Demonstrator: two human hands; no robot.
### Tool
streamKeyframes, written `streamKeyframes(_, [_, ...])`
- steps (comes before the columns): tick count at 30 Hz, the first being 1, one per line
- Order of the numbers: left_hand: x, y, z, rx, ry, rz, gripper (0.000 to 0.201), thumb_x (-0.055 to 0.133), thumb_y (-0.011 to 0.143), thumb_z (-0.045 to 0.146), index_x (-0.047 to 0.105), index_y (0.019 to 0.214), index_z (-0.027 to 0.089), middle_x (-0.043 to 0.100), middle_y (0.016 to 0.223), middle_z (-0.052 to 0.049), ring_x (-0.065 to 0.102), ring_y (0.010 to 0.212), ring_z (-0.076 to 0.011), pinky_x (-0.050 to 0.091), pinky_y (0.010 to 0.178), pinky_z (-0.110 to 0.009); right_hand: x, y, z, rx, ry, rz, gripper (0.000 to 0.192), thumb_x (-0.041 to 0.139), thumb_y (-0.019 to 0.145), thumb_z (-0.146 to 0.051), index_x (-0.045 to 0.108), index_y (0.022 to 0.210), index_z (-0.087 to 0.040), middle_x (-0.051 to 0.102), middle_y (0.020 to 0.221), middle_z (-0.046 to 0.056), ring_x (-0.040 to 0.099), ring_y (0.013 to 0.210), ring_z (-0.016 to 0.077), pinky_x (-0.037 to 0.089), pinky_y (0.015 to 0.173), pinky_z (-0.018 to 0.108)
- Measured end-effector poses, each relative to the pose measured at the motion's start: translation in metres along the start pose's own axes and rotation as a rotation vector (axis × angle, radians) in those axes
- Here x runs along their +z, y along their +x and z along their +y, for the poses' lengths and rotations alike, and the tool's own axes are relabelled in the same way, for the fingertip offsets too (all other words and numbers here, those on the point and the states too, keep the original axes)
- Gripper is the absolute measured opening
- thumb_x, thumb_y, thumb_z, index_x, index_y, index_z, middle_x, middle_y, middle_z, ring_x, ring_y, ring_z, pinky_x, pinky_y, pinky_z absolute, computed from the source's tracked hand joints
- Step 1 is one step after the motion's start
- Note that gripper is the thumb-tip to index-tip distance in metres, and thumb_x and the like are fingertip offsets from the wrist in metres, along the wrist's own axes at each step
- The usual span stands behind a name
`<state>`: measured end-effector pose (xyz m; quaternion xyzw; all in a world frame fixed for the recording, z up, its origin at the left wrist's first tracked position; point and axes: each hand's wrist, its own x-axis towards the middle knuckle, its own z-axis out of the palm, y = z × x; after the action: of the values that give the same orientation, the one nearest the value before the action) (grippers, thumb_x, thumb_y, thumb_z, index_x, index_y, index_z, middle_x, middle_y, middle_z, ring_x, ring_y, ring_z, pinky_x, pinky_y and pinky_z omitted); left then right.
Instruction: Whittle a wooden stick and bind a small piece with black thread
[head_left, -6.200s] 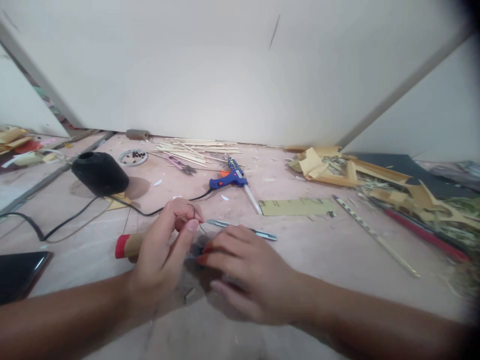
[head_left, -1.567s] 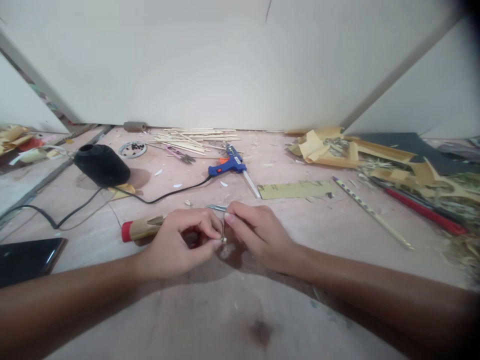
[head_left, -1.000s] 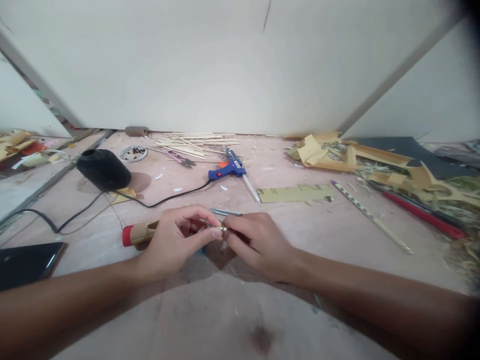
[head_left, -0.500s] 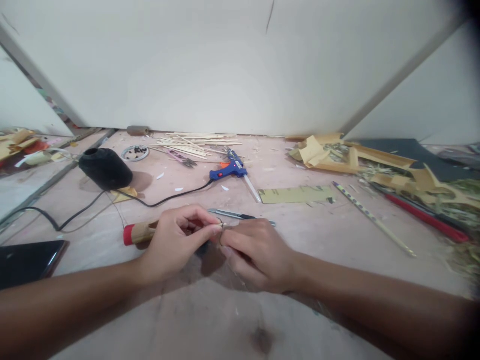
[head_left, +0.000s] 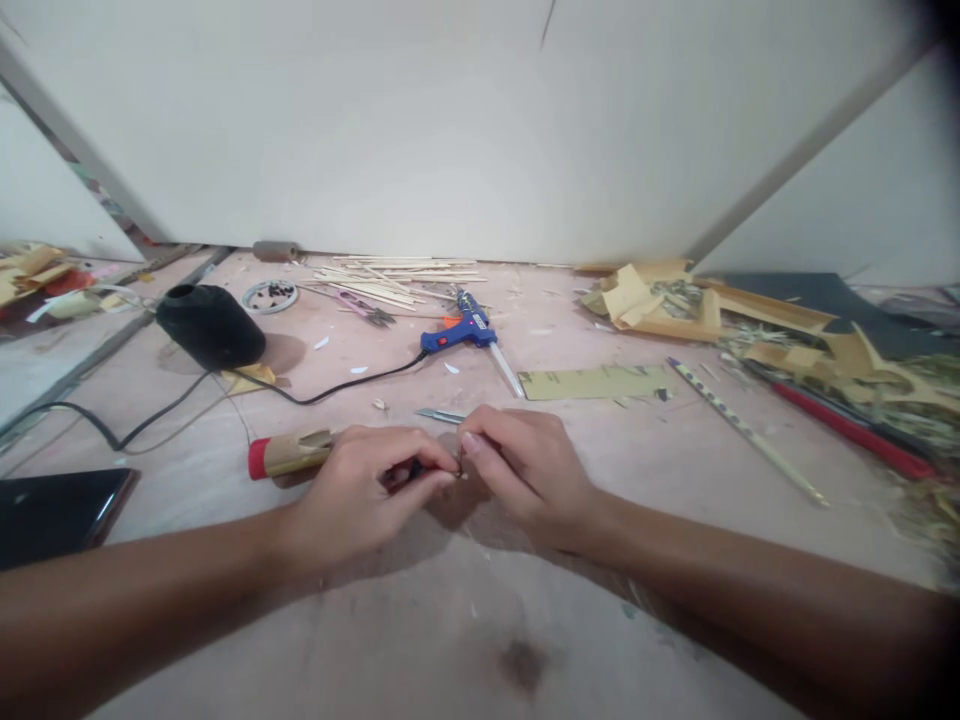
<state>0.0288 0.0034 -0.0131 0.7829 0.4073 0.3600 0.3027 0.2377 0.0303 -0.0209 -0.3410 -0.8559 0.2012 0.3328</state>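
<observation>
My left hand is closed, thumb and forefinger pinching a tiny pale piece that is mostly hidden. Close beside it, my right hand pinches a thin dark thread running down to that piece. Behind the left hand lies a bamboo tube with a red end and a notch cut in its top. A craft knife rests just beyond the right hand, which covers its handle. From a black thread spool, a thread trails down toward the bamboo tube.
A blue hot glue gun with a black cord lies beyond my hands. Behind it are thin sticks, thread snips and a lid of dark bits. Sandpaper, a pencil and a red-handled tool lie right; a phone left.
My right hand has risen slightly, its fingers now pinched above the small piece. My left hand has lowered and shifted right a little, uncovering the bamboo tube's notch and a small pale chip.
</observation>
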Motion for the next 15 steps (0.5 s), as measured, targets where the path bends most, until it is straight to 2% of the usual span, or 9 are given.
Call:
streamKeyframes(5, [0.0001, 0.0010, -0.0011, -0.048, -0.038, -0.001, 0.007, 0.069, 0.090, 0.015, 0.071, 0.084, 0.018, 0.068, 0.069, 0.005, 0.050, 0.057, -0.0072, 0.039, 0.054, -0.018, 0.0015, 0.0011, 0.0009, 0.071, 0.014, 0.007, 0.024, 0.047, 0.100, -0.025, 0.058, 0.079, -0.018, 0.056, 0.060, -0.004, 0.051, 0.055, 0.0098, 0.032, 0.059, 0.024])
streamKeyframes(11, [0.0010, 0.0000, -0.0018, -0.071, -0.042, 0.065, 0.004, 0.071, 0.088, 0.018, 0.072, 0.084, 0.019, 0.073, 0.072, 0.002, 0.056, 0.058, -0.0089, 0.042, 0.054, -0.019, 0.0026, 0.0024, -0.0001, 0.085, 0.026, 0.057, 0.022, 0.049, 0.099, -0.023, 0.058, 0.080, -0.018, 0.054, 0.059, -0.005, 0.050, 0.054, 0.0091, 0.033, 0.059, 0.023])
streamKeyframes(15, [0.0013, -0.0016, -0.0006, -0.046, -0.028, 0.117, 0.004, 0.074, 0.087, 0.018, 0.073, 0.083, 0.020, 0.073, 0.072, 0.003, 0.058, 0.058, -0.0089, 0.043, 0.053, -0.018, 0.0033, 0.0024, 0.0001, 0.070, 0.010, 0.046, 0.023, 0.050, 0.098, -0.024, 0.059, 0.079, -0.017, 0.053, 0.059, -0.005, 0.049, 0.054, 0.0090, 0.032, 0.058, 0.023])
